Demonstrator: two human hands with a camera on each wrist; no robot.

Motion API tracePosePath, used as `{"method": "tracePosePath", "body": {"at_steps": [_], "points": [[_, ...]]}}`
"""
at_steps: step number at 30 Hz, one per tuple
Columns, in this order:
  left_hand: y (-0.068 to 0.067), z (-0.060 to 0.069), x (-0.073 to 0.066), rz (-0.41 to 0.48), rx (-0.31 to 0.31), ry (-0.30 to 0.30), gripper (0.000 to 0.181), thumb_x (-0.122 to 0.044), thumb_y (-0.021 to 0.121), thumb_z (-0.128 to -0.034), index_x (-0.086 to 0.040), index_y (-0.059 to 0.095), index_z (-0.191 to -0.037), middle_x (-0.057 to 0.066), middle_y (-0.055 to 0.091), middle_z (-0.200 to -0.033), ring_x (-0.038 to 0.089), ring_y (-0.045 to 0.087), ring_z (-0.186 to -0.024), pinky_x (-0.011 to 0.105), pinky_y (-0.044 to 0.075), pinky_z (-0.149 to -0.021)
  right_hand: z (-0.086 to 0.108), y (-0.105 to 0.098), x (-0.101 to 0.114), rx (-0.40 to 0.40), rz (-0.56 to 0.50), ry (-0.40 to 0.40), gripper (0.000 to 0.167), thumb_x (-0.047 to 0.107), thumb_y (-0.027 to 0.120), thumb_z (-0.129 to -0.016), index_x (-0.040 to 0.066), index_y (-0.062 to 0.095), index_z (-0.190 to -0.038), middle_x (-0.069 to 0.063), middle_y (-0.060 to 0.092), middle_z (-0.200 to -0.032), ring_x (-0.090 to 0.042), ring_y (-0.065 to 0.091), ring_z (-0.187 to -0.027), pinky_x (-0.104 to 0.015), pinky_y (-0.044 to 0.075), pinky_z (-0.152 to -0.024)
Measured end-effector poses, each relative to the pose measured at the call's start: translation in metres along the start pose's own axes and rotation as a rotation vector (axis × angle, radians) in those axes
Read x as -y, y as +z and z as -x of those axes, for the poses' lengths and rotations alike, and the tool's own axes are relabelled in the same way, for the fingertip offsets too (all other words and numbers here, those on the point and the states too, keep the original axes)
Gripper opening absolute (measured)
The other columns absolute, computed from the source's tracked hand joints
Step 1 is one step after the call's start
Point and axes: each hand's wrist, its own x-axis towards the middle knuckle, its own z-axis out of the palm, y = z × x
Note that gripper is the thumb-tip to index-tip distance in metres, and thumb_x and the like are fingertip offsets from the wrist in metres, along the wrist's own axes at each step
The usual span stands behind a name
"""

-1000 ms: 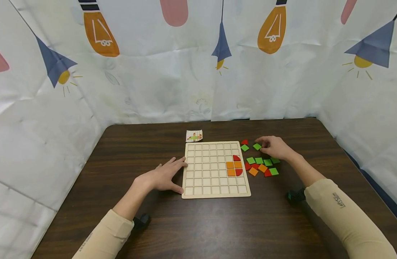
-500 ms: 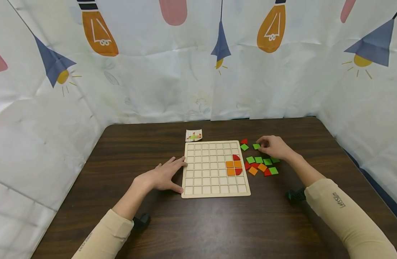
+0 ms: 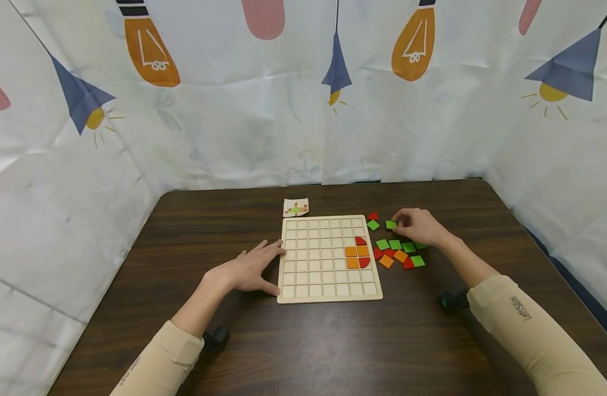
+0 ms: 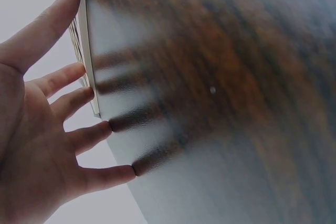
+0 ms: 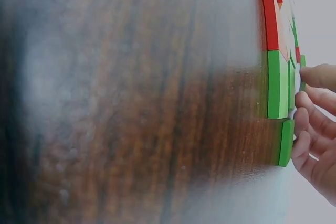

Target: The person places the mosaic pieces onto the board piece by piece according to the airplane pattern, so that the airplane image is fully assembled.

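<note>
A pale wooden grid board (image 3: 315,266) lies on the dark table. Its right side carries orange square tiles (image 3: 352,263) and red quarter-round tiles (image 3: 365,262). Along the board's left edge, my left hand (image 3: 249,268) rests with spread fingers; the left wrist view shows the thumb (image 4: 50,22) and some fingertips touching the rim. Right of the board, my right hand (image 3: 419,226) pinches a green square tile (image 3: 390,225) between thumb and fingers. The right wrist view shows this tile (image 5: 303,69) tilted up, with other green tiles (image 5: 277,85) below the hand.
Several loose green, red and orange tiles (image 3: 400,256) lie right of the board. Near its top right corner are a green tile (image 3: 373,225) and a red tile (image 3: 373,216). A small pattern card (image 3: 296,208) sits behind the board. Printed curtains surround the table (image 3: 328,346).
The pinched green tile has shifted slightly left and turned, with the right hand's fingers closer round it. My left hand and the board stay in place.
</note>
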Motion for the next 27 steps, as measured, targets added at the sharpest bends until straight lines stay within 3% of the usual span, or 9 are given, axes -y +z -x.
{"method": "tracePosePath", "body": {"at_steps": [27], "points": [[0.0, 0.0, 0.0, 0.01, 0.002, 0.0, 0.092, -0.048, 0.083, -0.0855, -0.014, 0.038, -0.158, 0.011, 0.013, -0.171, 0.039, 0.008, -0.155, 0.076, 0.014, -0.112, 0.011, 0.009, 0.033, -0.021, -0.041, -0.076, 0.026, 0.015, 0.073, -0.096, -0.001, 0.071, -0.117, -0.007, 0.072, -0.099, -0.024, 0.069, -0.091, -0.043, 0.058, -0.079]]}}
